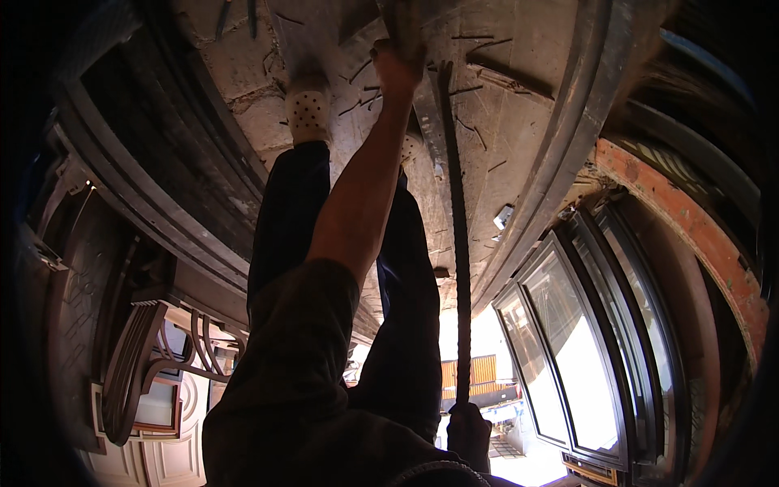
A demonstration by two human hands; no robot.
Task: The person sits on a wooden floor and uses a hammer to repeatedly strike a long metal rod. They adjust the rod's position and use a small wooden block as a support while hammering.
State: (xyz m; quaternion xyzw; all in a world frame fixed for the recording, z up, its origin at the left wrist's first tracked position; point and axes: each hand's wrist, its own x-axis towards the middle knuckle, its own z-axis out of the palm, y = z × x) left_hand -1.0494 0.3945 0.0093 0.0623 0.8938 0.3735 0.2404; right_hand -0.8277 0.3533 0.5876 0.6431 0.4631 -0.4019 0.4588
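Note:
My left arm, in a dark sleeve, stretches forward to the top of the view. There my left hand (399,69) is closed around a dark, brownish thing (399,23), too blurred and cut off to name. At the lower right my right hand (469,434) is wrapped round the near end of a long ribbed steel bar (458,243). From that hand the bar runs forward, its far end beside my left hand, apart from it. Below my left hand lie my legs and a pale perforated clog (308,112); the other clog (411,148) is partly hidden by my forearm.
Short rod pieces (487,45) litter the concrete floor (519,122). Long dark beams flank me on the left (162,203) and right (560,138). Glazed window frames (568,341) lean at the right, near an orange beam (673,203). A wooden chair (138,357) stands left.

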